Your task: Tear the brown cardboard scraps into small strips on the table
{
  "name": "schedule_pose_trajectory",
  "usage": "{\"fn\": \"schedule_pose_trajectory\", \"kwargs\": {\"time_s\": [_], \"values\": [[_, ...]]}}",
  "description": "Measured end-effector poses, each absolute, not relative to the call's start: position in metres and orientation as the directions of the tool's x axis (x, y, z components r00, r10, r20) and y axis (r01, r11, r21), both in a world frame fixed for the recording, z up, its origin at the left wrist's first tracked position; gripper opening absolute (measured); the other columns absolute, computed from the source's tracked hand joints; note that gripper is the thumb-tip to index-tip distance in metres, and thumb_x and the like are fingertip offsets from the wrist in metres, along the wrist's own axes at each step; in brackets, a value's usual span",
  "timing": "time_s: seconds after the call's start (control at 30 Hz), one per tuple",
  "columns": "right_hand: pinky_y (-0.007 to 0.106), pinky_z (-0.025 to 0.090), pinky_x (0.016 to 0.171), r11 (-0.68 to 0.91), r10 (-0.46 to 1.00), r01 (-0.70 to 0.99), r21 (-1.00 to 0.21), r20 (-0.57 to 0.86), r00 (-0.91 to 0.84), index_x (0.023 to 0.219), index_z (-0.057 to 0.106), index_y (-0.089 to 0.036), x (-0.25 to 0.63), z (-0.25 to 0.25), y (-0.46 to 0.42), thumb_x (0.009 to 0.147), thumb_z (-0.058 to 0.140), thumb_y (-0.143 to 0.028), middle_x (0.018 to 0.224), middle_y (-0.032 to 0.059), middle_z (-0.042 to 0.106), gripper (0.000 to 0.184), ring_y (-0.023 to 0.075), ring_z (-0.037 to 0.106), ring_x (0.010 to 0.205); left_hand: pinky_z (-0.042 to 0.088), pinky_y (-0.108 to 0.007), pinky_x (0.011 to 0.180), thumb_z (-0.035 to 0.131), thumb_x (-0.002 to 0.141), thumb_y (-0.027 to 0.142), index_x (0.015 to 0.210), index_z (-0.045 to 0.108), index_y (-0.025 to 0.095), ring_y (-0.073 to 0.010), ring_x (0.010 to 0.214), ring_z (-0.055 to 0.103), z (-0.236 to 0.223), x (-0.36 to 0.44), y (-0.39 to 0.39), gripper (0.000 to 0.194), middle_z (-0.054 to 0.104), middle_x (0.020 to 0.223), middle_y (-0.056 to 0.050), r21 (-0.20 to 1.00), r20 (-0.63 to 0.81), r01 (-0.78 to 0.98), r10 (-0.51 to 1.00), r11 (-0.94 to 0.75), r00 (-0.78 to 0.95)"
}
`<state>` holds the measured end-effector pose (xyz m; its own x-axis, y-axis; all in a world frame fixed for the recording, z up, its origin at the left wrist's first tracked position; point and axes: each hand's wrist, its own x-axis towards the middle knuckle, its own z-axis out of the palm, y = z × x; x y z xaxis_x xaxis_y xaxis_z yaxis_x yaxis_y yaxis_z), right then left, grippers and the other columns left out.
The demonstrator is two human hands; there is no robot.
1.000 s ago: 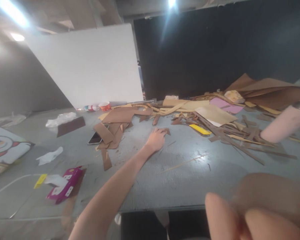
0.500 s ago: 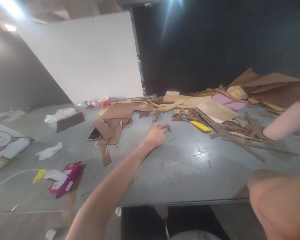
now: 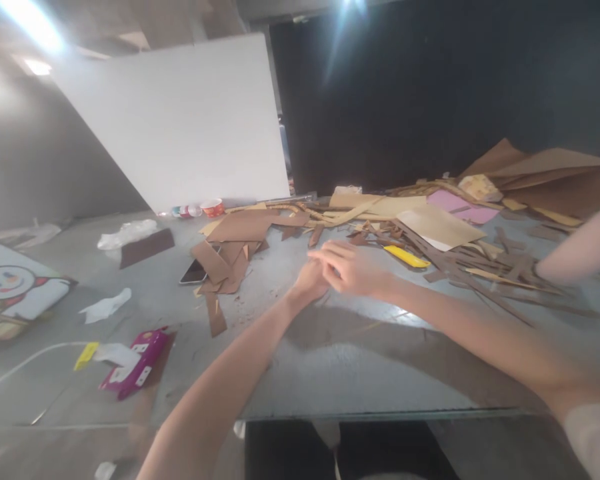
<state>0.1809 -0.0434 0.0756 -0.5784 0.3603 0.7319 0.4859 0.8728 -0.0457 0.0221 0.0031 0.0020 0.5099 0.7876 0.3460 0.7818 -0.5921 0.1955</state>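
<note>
My left hand (image 3: 309,280) rests low over the middle of the grey table, its fingers mostly hidden behind my right hand. Crossing over it, my right hand (image 3: 349,268) has bent, closed fingers, with one reaching leftward. What lies between or under the two hands, if anything, cannot be seen. A yellow utility knife (image 3: 407,257) lies a little to the right of my hands. To their left, brown offcuts (image 3: 241,227) are heaped, partly covering a phone (image 3: 194,272). Strips of brown material (image 3: 445,257) spread out on the right.
A purple tissue pack (image 3: 139,363), a white tissue (image 3: 106,305) and a plastic bag (image 3: 127,235) lie on the left. Towards the back are a paper cup (image 3: 213,207), a bottle (image 3: 186,211) and pink paper (image 3: 463,205). Another person's forearm (image 3: 580,247) reaches in at right.
My right arm has swung in from the lower right, bringing that hand over my left. The left hand has stayed at about the same spot; the small brown scrap at its fingertips is now hidden.
</note>
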Motion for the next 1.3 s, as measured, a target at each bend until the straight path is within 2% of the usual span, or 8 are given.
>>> {"fn": "schedule_pose_trajectory", "kwargs": {"time_s": [0.13, 0.23, 0.4, 0.6, 0.77, 1.0, 1.2, 1.3], "values": [[0.044, 0.057, 0.106, 0.676, 0.686, 0.692, -0.253, 0.561, -0.464, 0.134, 0.073, -0.022, 0.212, 0.016, 0.010, 0.108, 0.048, -0.016, 0.123, 0.0126, 0.072, 0.036, 0.0285, 0.068, 0.120, 0.057, -0.039, 0.115, 0.054, 0.095, 0.004, 0.119, 0.078, 0.015, -0.0281, 0.132, 0.067, 0.007, 0.019, 0.007, 0.036, 0.078, 0.127, -0.014, 0.168, 0.262, 0.736, 0.749, -0.656, 0.608], [0.041, 0.053, 0.108, 0.566, 0.786, 0.776, -0.277, 0.465, -0.407, 0.127, 0.076, -0.021, 0.229, -0.013, 0.030, 0.108, 0.053, -0.018, 0.123, 0.0127, 0.070, 0.029, 0.0281, 0.066, 0.121, 0.052, -0.041, 0.121, 0.050, 0.099, 0.002, 0.121, 0.077, 0.017, -0.0266, 0.138, 0.063, 0.009, 0.018, 0.006, 0.038, 0.077, 0.134, -0.012, 0.164, 0.264, 0.706, 0.721, -0.688, 0.641], [0.042, 0.045, 0.105, 0.517, 0.806, 0.829, -0.210, 0.446, -0.390, 0.121, 0.076, -0.022, 0.230, -0.022, 0.034, 0.109, 0.058, -0.022, 0.125, 0.0124, 0.070, 0.022, 0.0300, 0.061, 0.123, 0.052, -0.042, 0.120, 0.049, 0.101, 0.004, 0.122, 0.077, 0.017, -0.0271, 0.138, 0.062, 0.008, 0.018, 0.004, 0.037, 0.076, 0.140, -0.011, 0.171, 0.275, 0.704, 0.719, -0.690, 0.638], [0.041, 0.038, 0.101, 0.471, 0.842, 0.855, -0.217, 0.402, -0.361, 0.109, 0.070, -0.021, 0.226, -0.013, 0.025, 0.110, 0.056, -0.024, 0.114, 0.0108, 0.073, 0.014, 0.0289, 0.064, 0.116, 0.052, -0.041, 0.120, 0.050, 0.102, 0.005, 0.122, 0.077, 0.018, -0.0266, 0.136, 0.062, 0.007, 0.019, 0.004, 0.037, 0.075, 0.141, -0.011, 0.157, 0.285, 0.704, 0.715, -0.692, 0.639], [0.040, 0.037, 0.099, 0.417, 0.865, 0.885, -0.208, 0.388, -0.317, 0.102, 0.067, -0.021, 0.224, -0.013, 0.026, 0.110, 0.060, -0.029, 0.113, 0.0106, 0.073, 0.013, 0.0286, 0.064, 0.116, 0.052, -0.042, 0.120, 0.050, 0.104, 0.009, 0.121, 0.078, 0.017, -0.0273, 0.136, 0.062, 0.006, 0.020, 0.001, 0.034, 0.076, 0.138, -0.012, 0.140, 0.289, 0.735, 0.737, -0.663, 0.610], [0.042, 0.039, 0.097, 0.372, 0.885, 0.906, -0.203, 0.370, -0.281, 0.101, 0.067, -0.021, 0.225, -0.023, 0.035, 0.110, 0.062, -0.035, 0.116, 0.0123, 0.070, 0.017, 0.0311, 0.063, 0.116, 0.050, -0.041, 0.121, 0.051, 0.103, 0.008, 0.130, 0.075, 0.015, -0.0272, 0.136, 0.061, 0.007, 0.020, 0.001, 0.038, 0.075, 0.139, -0.013, 0.181, 0.308, 0.741, 0.752, -0.647, 0.582], [0.043, 0.038, 0.100, 0.352, 0.898, 0.902, -0.250, 0.362, -0.251, 0.102, 0.068, -0.020, 0.225, -0.028, 0.037, 0.112, 0.059, -0.036, 0.118, 0.0126, 0.069, 0.021, 0.0317, 0.061, 0.120, 0.054, -0.040, 0.113, 0.055, 0.096, 0.004, 0.108, 0.081, 0.020, -0.0263, 0.125, 0.064, 0.009, 0.017, 0.001, 0.033, 0.079, 0.118, -0.010, 0.175, 0.331, 0.729, 0.737, -0.662, 0.590], [0.044, 0.039, 0.101, 0.333, 0.904, 0.904, -0.270, 0.365, -0.224, 0.105, 0.070, -0.020, 0.225, -0.031, 0.038, 0.113, 0.058, -0.037, 0.120, 0.0138, 0.069, 0.023, 0.0324, 0.060, 0.121, 0.055, -0.041, 0.113, 0.058, 0.094, 0.005, 0.108, 0.083, 0.023, -0.0265, 0.124, 0.064, 0.010, 0.018, 0.001, 0.034, 0.079, 0.115, -0.009, 0.153, 0.280, 0.712, 0.721, -0.685, 0.634]]}}
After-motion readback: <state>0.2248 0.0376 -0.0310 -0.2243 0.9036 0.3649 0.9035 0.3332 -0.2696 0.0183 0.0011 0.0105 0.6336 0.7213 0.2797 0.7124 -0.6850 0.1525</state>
